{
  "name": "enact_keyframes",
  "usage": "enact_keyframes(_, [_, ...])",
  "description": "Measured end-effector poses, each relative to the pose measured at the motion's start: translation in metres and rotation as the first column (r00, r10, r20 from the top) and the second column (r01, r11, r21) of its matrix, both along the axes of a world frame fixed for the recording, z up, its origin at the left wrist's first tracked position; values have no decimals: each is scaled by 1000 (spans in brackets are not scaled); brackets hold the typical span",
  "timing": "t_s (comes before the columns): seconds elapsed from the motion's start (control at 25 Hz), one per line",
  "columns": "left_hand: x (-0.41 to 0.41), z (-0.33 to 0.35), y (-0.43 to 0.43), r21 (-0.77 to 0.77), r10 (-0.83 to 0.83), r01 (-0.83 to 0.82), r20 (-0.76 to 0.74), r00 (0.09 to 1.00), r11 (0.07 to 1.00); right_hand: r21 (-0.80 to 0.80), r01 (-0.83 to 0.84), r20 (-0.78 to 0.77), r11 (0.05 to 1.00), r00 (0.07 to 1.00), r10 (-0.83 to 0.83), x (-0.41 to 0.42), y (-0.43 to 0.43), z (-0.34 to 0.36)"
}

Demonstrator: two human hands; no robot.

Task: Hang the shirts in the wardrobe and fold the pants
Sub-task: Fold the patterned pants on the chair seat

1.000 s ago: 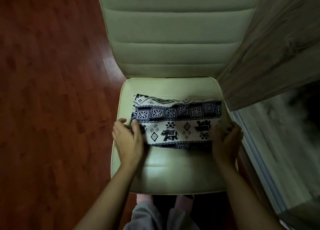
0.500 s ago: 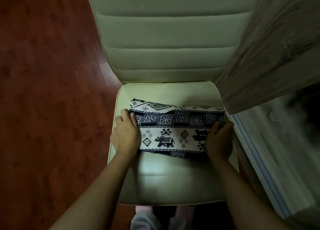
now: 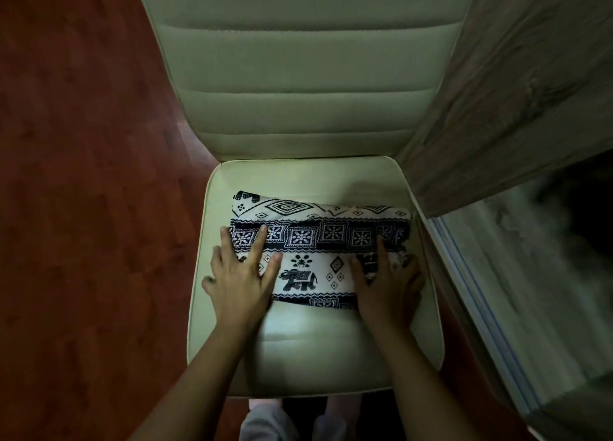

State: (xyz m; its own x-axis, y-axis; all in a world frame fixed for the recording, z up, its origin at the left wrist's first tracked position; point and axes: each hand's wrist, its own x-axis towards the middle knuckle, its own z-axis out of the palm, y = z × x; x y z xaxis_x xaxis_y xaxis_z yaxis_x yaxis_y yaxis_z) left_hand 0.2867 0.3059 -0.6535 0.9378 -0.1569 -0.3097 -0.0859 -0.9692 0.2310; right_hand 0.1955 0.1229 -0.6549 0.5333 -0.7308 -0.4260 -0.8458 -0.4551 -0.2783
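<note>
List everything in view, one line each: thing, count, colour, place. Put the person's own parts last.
Folded elephant-print fabric pants: one, black and white, on the chair seat.
Padded chair: one, cream, centre.
Wooden plank floor: one, red-brown, left.
Wood-grain panel: one, grey-brown, right of the chair.
Trouser legs: two, pale grey, bottom edge.
Left hand: one, flat on the pants' left end.
Right hand: one, flat on the pants' right end.

This is a room in a home, probably a bedroom (the light is dim): a cream padded chair stands on a reddish wooden floor beside a grey wood-grain wardrobe panel, and folded patterned pants lie on the seat.
</note>
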Motion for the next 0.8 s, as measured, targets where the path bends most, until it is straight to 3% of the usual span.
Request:
enact_keyframes(0.16, [7,0,-6,-111,91,-100,-83,992,989,98,6,76,995,997,-13,4,-5,1])
enact_keyframes(0.36, [32,5,4,-297,-42,-8,-159,986,955,239,-18,296,971,954,-55,8,-13,5])
enact_keyframes(0.56, [31,68,-20,-409,-122,172,145,982,896,101,57,437,993,895,-96,4,-19,59])
enact_keyframes(0.8, [44,238,-86,-533,-233,429,396,888,729,-177,281,685,943,724,-88,-10,-59,233])
